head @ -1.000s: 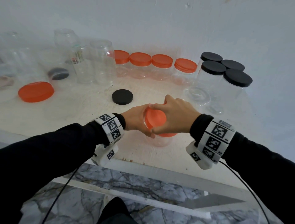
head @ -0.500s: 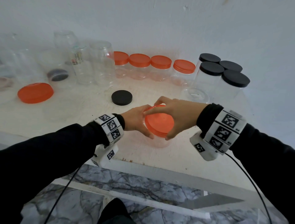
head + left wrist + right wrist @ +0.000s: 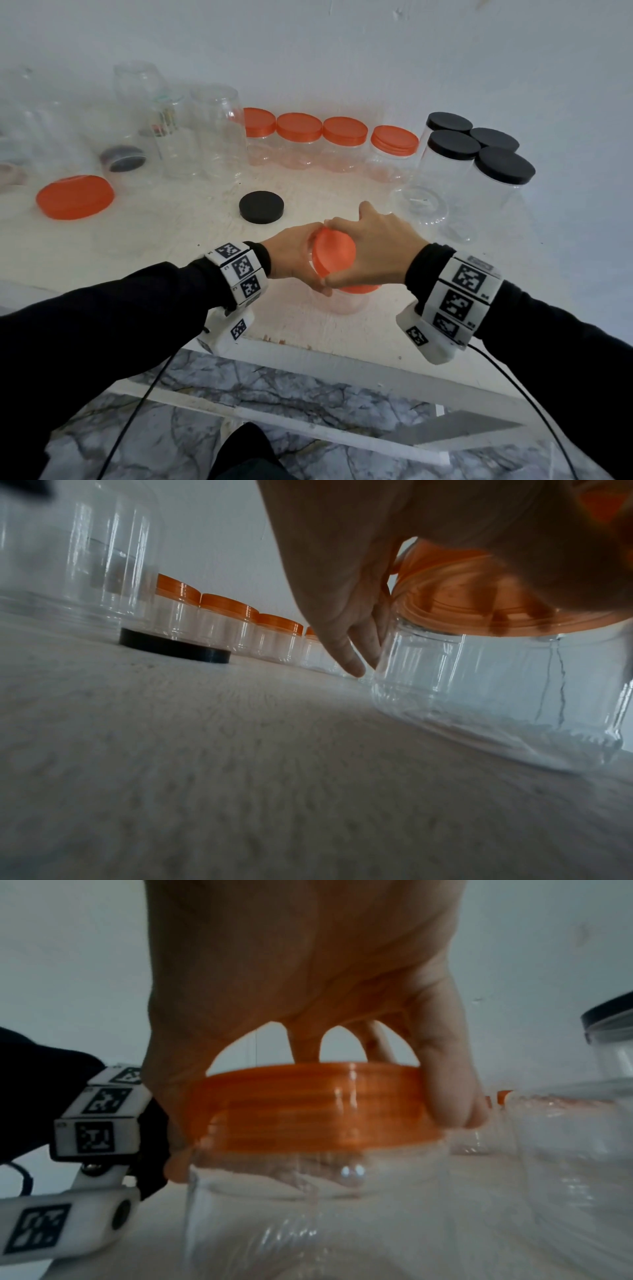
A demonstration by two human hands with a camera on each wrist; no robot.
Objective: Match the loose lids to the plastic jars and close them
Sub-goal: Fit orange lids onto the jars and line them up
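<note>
A small clear plastic jar stands near the table's front edge. On its mouth sits an orange lid. My right hand grips the lid from above, fingers and thumb curled round its rim. My left hand wraps the jar's left side just under the lid, its fingers reaching down the jar wall. A loose black lid and a loose large orange lid lie on the table.
Several orange-lidded jars line the back wall, and several black-lidded jars stand at the right. Open clear jars crowd the back left; one holds a dark lid. An open jar sits right of my hands.
My right hand has turned on the lid, the wrist swinging back toward me after rotating away half a second ago. The left hand and jar stay in place.
</note>
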